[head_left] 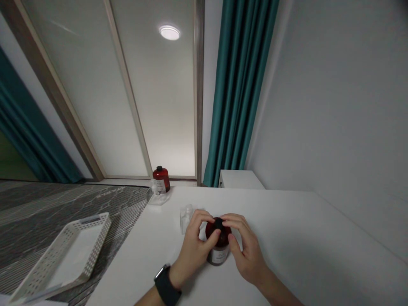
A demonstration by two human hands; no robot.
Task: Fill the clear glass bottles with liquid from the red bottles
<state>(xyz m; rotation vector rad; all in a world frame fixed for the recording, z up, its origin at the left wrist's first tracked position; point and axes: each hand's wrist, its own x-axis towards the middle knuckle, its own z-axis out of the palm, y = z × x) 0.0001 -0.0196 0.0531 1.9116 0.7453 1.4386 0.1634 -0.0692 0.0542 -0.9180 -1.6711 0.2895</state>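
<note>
A dark red bottle (218, 255) with a black cap and a white label stands upright on the white table (287, 238). My left hand (199, 242) is curled round its upper left side, thumb and fingertips at the cap. From the other side my right hand (245, 244) bends over it, fingertips by the cap and thumb against the bottle's shoulder. Just behind my left hand is a clear plastic piece (185, 219), partly covered by the fingers. My left wrist wears a dark watch (166, 282).
At the table's far left corner stands a second red bottle (163, 176) with clear plastic pieces (157, 195) in front of it. A white perforated basket (91, 250) lies left of the table, lower down. Beyond the back edge are a white cabinet (240, 178) and a teal curtain (239, 93).
</note>
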